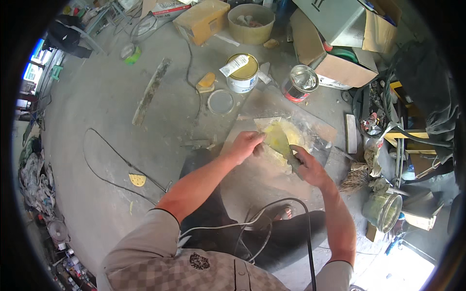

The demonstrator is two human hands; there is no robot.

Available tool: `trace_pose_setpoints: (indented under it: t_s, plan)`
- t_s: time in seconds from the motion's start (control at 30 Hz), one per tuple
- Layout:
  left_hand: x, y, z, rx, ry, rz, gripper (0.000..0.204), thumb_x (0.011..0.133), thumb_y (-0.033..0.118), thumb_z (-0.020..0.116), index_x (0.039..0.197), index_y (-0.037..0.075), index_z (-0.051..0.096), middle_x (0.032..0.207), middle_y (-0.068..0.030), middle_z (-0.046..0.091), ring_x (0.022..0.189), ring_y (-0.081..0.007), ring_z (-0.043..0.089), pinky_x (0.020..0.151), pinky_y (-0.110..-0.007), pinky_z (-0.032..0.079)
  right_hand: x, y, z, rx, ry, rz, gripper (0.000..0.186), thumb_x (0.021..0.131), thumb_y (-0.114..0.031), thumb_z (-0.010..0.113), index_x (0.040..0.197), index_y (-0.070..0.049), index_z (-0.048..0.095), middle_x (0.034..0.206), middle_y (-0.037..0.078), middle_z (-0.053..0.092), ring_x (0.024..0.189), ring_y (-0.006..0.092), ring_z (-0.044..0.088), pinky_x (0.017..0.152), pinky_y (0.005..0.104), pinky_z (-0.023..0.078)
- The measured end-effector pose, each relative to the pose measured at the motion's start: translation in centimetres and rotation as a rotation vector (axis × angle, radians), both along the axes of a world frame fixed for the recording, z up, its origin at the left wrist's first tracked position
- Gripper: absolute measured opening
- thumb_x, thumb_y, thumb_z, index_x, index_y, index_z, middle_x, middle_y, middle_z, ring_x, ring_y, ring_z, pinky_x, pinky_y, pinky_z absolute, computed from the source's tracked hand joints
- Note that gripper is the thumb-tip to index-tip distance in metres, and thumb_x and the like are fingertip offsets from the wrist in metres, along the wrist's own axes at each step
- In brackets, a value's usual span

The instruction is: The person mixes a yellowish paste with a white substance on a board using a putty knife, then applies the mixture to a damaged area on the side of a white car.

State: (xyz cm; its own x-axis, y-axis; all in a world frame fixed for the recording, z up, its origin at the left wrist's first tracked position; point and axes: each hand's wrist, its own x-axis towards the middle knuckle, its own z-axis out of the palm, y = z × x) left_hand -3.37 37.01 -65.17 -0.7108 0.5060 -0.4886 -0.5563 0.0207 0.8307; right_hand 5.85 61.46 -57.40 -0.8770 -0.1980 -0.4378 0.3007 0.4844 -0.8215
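My right hand [310, 167] is closed around the handle of a putty knife [277, 137], whose broad blade is smeared with yellow-green paste. The blade points up and left, over a board [247, 177] on the floor in front of me. A patch of yellow paste [293, 134] lies on a pale sheet under and beside the blade. Left of the blade, my left hand [246, 147] has its fingers pinched together close to the blade's edge. Whatever is between those fingers is too small to make out.
Beyond the board stand a white tin [242, 83] with a tube [234, 65] on top, an open dark can [302, 82] and a round lid [221, 102]. Cardboard boxes [347, 70] and a bucket [251, 34] are farther off. A cable [308, 233] crosses my lap.
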Motion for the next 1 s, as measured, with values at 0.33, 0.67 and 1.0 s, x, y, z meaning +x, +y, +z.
trace_pose_setpoints:
  t_s: [0.33,0.67,1.0]
  plan:
    - [-5.8,-3.0,-4.7,-0.101,0.027,0.229,0.031,0.089,0.021,0.069,0.063,0.01,0.056,0.056,0.0025,0.047,0.051,-0.01,0.045,0.058,-0.031,0.045,-9.7,-2.3,-8.9,-0.13,-0.115,0.136,0.047,0.092,-0.019,0.057,0.136,-0.003,0.048,0.103,0.01,0.063,0.089,0.0171,0.061,0.08,0.0316,0.049]
    - [-15.4,-15.6,-20.2,-1.037,0.366,0.008,0.029,0.091,0.03,0.058,0.09,0.001,0.064,0.078,-0.0131,0.069,0.073,-0.026,0.069,0.067,-0.04,0.052,-9.8,-10.4,-27.6,0.05,-0.068,0.469,0.04,0.09,-0.032,0.059,0.12,-0.006,0.054,0.123,0.023,0.06,0.114,0.0399,0.058,0.094,0.0496,0.046]
    - [-29.8,-15.7,-23.2,-1.177,0.487,-0.085,0.045,0.084,0.035,0.071,0.108,-0.001,0.06,0.091,-0.0149,0.07,0.076,-0.0283,0.068,0.067,-0.041,0.053,-13.7,-0.7,-31.3,0.709,0.539,0.51,0.045,0.088,-0.018,0.053,0.131,-0.004,0.054,0.134,0.02,0.05,0.13,0.0372,0.044,0.109,0.053,0.036]
